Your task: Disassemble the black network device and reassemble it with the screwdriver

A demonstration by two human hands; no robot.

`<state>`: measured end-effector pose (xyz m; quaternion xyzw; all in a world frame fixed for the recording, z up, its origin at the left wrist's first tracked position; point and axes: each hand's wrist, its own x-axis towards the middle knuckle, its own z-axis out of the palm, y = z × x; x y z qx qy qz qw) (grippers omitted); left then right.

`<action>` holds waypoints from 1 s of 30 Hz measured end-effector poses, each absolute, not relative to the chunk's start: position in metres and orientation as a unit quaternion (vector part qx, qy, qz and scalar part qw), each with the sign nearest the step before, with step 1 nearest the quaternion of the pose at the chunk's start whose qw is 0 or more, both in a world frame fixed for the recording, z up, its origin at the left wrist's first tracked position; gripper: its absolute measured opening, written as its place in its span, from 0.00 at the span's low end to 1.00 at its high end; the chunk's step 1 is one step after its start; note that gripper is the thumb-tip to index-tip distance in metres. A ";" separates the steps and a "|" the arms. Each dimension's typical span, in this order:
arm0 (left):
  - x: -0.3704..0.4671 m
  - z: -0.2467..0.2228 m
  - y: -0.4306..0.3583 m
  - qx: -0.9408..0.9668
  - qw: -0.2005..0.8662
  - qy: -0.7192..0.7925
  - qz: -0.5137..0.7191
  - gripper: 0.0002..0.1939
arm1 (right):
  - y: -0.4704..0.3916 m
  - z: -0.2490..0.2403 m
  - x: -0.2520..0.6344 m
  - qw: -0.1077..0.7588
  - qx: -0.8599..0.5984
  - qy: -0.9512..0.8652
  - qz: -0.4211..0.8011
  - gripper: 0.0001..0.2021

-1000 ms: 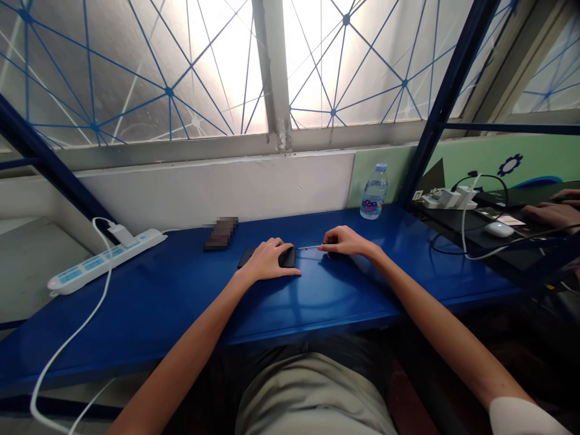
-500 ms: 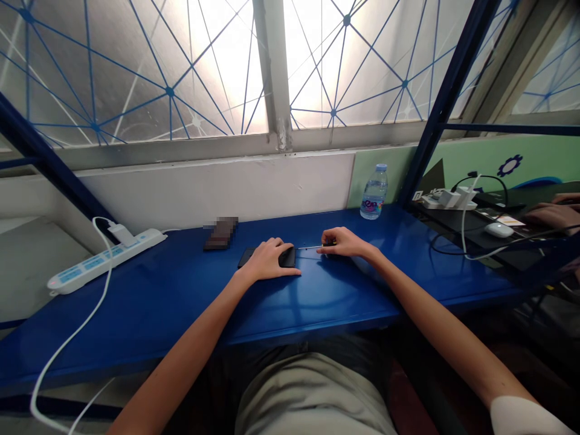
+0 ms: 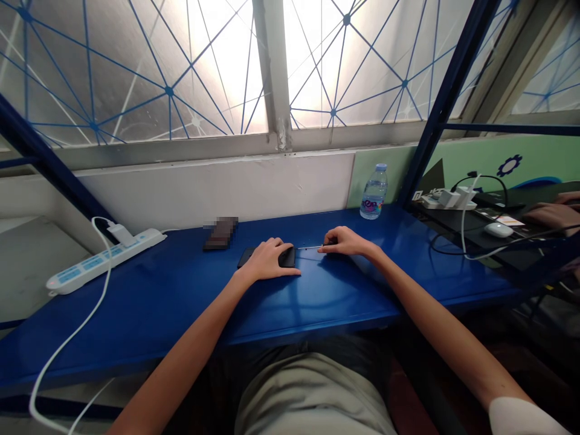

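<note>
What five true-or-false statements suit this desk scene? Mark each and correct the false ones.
1. The clear bottle stands upright. True.
2. The left hand is raised clear of everything. False: it rests on a flat black object.
3. The right hand is nearer the bottle than the left hand. True.
4. The right hand grips the bottle. False: it holds a thin-shafted tool.
5. The desk is blue. True.

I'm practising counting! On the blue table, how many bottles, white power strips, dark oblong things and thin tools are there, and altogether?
Bottles: 1
White power strips: 1
Dark oblong things: 2, the black one under the left hand and the blurred-out one
Thin tools: 1, in the right hand
Total: 5
</note>
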<state>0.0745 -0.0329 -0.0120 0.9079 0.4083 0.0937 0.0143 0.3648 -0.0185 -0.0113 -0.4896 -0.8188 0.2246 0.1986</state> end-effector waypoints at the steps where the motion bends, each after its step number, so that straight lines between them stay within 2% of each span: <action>1: 0.075 -0.012 -0.033 0.908 0.013 0.409 0.093 0.46 | -0.018 -0.012 0.364 0.204 -0.487 -0.820 0.221 0.21; 19: 0.074 -0.012 -0.033 0.907 0.020 0.410 0.093 0.46 | -0.021 -0.011 0.361 0.225 -0.472 -0.823 0.223 0.18; 30: 0.074 -0.012 -0.032 0.907 0.018 0.411 0.093 0.46 | -0.021 -0.011 0.363 0.195 -0.474 -0.820 0.256 0.22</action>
